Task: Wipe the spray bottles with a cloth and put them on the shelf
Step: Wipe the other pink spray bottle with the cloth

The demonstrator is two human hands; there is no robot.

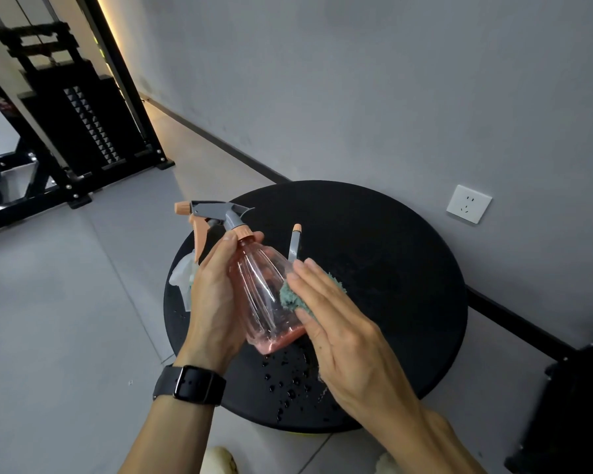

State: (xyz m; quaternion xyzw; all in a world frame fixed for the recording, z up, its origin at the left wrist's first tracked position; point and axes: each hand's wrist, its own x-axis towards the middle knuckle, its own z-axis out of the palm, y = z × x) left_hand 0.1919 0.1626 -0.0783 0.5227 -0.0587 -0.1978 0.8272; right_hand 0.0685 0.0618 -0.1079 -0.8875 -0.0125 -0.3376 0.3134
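Pink spray bottle (267, 295) held tilted above round black table (408, 268); left hand (213, 302) curls round its neck to steady it. Right hand (336, 323), fingers straight, presses teal cloth (290, 299) against bottle's side. Second sprayer (295, 242) just behind; table's far side free, droplets at near edge.

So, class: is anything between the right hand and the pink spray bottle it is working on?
Yes. The teal cloth lies between the right hand and the side of the pink spray bottle; flat fingers press it there. The left hand grips the bottle directly. No shelf is in view.
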